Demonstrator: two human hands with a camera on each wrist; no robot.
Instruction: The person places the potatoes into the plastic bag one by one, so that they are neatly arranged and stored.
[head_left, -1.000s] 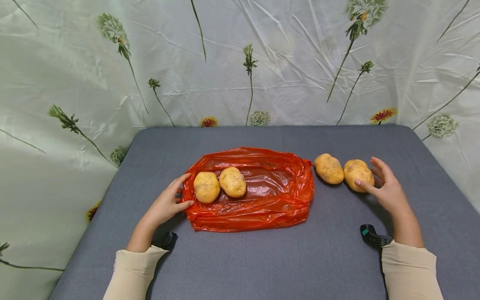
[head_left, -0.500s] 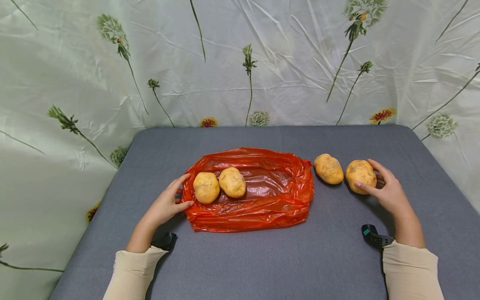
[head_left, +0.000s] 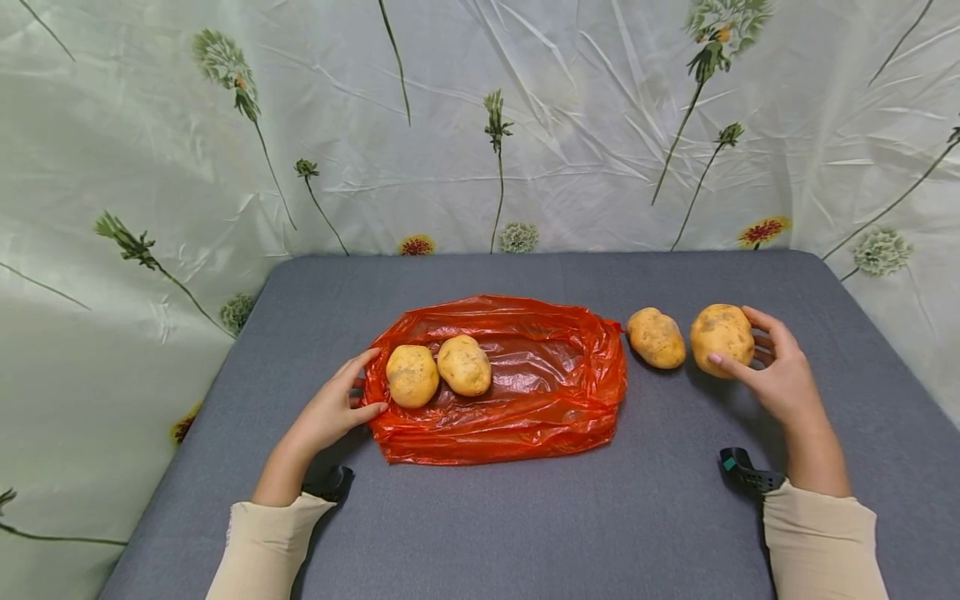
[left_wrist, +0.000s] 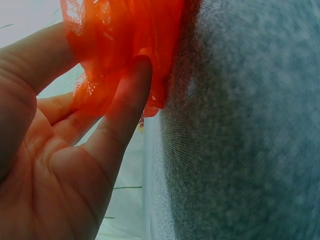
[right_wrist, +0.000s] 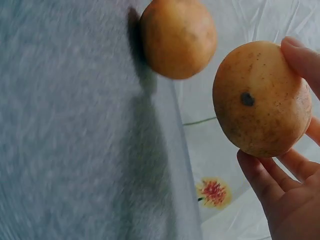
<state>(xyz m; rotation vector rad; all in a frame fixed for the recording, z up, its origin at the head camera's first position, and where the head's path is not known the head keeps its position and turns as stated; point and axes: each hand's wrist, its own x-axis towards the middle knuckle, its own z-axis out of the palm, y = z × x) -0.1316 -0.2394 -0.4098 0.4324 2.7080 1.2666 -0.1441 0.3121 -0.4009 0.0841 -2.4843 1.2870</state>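
Observation:
A red plastic bag (head_left: pixel 525 437) lies spread open on the table, with one potato (head_left: pixel 413 377) at its left end and another potato (head_left: pixel 464 366) beside it. My left hand (head_left: pixel 333 408) holds the bag's left end, thumb and fingers spread apart on the film; in the left wrist view, the fingertips (left_wrist: pixel 136 75) touch the red film. To the right, my right hand (head_left: pixel 783 375) grips a potato (head_left: pixel 722 340) between thumb and fingers. That potato (right_wrist: pixel 260 100) is raised off the table in the right wrist view. A further potato (head_left: pixel 656 337) rests just left of it.
The grey cloth-covered table (head_left: pixel 540 533) ends at a back edge against a pale curtain (head_left: pixel 450 125) printed with flowers. A black wrist strap (head_left: pixel 750 471) sits on the right wrist, and another black strap (head_left: pixel 330 483) on the left.
My right hand has taken hold of the rightmost potato, drawn it slightly right, away from its neighbour, and lifted it. The left hand and the bag have stayed in place.

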